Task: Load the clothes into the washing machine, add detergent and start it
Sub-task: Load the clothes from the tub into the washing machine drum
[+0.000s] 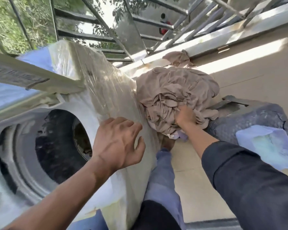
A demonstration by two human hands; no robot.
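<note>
A top-loading washing machine (106, 100), wrapped in clear plastic, fills the left of the head view. Its lid (32, 77) stands raised and the dark drum opening (61, 146) is exposed. A pile of beige clothes (175, 90) lies to the right of the machine, against its side. My right hand (185, 117) is shut on a bunch of that beige cloth near the pile's lower edge. My left hand (118, 141) hovers with fingers spread over the machine's right rim, holding nothing.
A dark blue-grey speckled object (249, 120) with a pale blue patch sits right of the pile. More beige cloth (178, 58) lies by the balcony ledge and metal railing (123, 39). My leg in blue trousers (165, 176) stands beside the machine. Tiled floor (248, 72) stretches right.
</note>
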